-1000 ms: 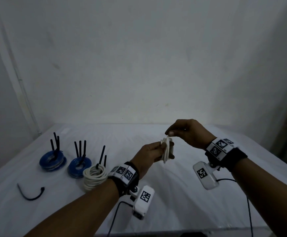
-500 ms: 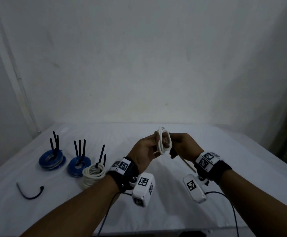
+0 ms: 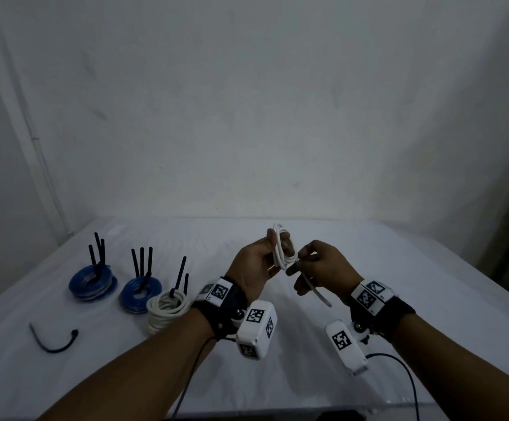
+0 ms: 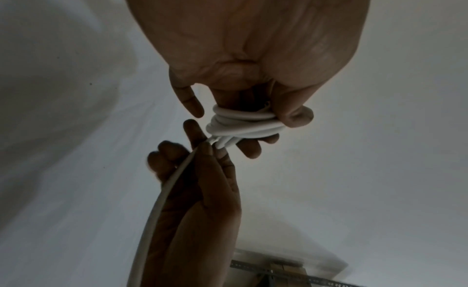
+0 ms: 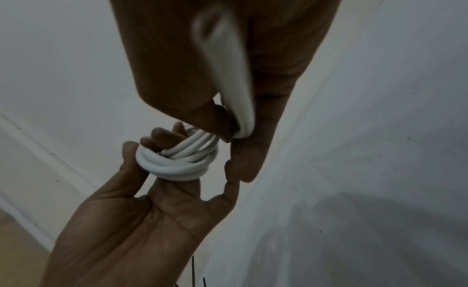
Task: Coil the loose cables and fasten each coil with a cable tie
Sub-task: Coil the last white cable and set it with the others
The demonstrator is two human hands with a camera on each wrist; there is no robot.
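A small white cable coil is held above the table, between both hands. My left hand grips its left side, thumb over the loops and fingers curled behind. My right hand pinches the cable's loose tail right at the coil's lower edge; the tail runs back along the palm. In the right wrist view the coil sits in the left hand's fingers. A black cable tie lies curved on the table at the far left.
Two blue coils and a white coil rest on the white table at left, each with black tie ends sticking up. A wall stands behind. Black wrist-camera leads hang near the front edge.
My right hand dropped from above the coil to its lower right and now pinches the tail. The coil turned from edge-on to show its loop, and both hands rose slightly together.
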